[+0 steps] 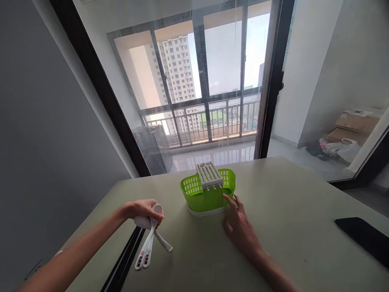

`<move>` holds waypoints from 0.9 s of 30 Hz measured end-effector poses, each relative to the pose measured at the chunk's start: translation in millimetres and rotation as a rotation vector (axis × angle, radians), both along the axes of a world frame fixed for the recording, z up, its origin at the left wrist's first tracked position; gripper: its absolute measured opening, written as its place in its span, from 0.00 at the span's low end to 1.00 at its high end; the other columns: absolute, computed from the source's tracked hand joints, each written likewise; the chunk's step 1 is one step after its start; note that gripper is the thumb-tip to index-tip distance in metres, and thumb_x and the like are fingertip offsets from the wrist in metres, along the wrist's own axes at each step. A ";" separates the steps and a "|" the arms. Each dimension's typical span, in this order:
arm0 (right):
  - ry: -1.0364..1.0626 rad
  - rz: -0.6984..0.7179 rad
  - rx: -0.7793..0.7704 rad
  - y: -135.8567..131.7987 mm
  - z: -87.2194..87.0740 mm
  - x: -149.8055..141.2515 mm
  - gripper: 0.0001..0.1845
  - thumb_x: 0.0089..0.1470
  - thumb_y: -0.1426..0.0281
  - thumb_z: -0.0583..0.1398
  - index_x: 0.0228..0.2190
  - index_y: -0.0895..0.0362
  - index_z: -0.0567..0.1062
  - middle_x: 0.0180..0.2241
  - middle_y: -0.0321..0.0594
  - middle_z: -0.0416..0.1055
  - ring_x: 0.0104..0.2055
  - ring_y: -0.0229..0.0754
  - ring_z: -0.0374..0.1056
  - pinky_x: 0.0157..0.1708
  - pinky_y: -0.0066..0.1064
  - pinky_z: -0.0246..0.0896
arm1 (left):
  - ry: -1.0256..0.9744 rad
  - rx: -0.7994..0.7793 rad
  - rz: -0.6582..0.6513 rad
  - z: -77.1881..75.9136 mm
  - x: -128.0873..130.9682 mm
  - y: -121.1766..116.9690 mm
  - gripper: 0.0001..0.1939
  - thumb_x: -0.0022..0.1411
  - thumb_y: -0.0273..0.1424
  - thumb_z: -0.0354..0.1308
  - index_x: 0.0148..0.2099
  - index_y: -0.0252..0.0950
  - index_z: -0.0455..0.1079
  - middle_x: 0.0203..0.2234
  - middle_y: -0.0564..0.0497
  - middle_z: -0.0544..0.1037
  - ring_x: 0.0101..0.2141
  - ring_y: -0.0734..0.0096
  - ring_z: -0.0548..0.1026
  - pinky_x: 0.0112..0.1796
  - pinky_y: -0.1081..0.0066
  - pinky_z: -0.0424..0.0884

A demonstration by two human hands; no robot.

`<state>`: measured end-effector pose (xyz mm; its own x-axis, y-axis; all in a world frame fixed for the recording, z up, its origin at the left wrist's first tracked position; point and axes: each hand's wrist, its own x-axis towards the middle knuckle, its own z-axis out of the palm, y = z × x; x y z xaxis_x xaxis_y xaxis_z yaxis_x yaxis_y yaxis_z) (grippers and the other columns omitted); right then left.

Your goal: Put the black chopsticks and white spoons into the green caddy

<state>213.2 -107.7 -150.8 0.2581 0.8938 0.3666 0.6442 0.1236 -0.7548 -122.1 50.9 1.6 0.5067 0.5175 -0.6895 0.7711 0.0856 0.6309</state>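
Observation:
My left hand (pixel 148 213) is closed around several white spoons (pixel 148 243) above the left side of the table. Two handles with red and black markings point down toward me, and another handle angles to the right. My right hand (pixel 238 223), a little blurred, is at the front right of a green cutlery basket (pixel 212 200). Its fingers are apart, with the index fingertip at the basket's front wall. A white slotted rack (pixel 209 174) sits across the basket's middle, and a white base runs underneath.
Long black chopsticks (pixel 123 259) lie on the pale table (pixel 288 194) below my left hand. A flat black object (pixel 364 239) is at the right edge. Beyond the table stand a dark-framed glass door (pixel 267 101) and, to the right, cardboard boxes (pixel 355 125) with plastic bags.

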 end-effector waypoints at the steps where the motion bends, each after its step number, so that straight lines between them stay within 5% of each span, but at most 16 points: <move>1: -0.001 0.000 -0.003 0.3 -0.9 0.4 0.43 0.58 0.78 0.53 0.69 0.41 0.50 0.71 0.48 0.39 0.73 0.58 0.47 0.53 0.49 0.71 | 0.007 -0.017 -0.015 -3.8 1.2 -0.4 0.23 0.40 0.49 0.75 0.26 0.36 0.75 0.22 0.51 0.78 0.26 0.67 0.75 0.29 0.71 0.71; 11: -0.010 -0.014 -0.011 -3.0 3.7 1.1 0.43 0.57 0.77 0.54 0.69 0.40 0.51 0.71 0.47 0.42 0.71 0.57 0.52 0.52 0.49 0.71 | 0.020 -0.039 -0.013 -26.6 2.4 7.0 0.22 0.41 0.48 0.75 0.27 0.36 0.76 0.23 0.51 0.79 0.25 0.68 0.75 0.27 0.72 0.70; 16: -0.013 0.001 -0.031 -3.9 4.9 2.1 0.42 0.58 0.77 0.53 0.69 0.41 0.50 0.71 0.47 0.41 0.73 0.56 0.46 0.52 0.46 0.70 | 0.043 -0.016 -0.006 -35.7 3.7 18.0 0.21 0.41 0.47 0.75 0.28 0.35 0.77 0.24 0.51 0.80 0.24 0.70 0.74 0.26 0.74 0.69; 27: 0.006 0.003 -0.028 -2.7 3.6 2.9 0.42 0.58 0.77 0.53 0.69 0.41 0.51 0.70 0.48 0.44 0.72 0.56 0.49 0.54 0.49 0.69 | 0.063 0.080 -0.003 -41.7 12.2 33.3 0.26 0.44 0.54 0.72 0.32 0.35 0.79 0.29 0.49 0.82 0.26 0.71 0.74 0.26 0.76 0.68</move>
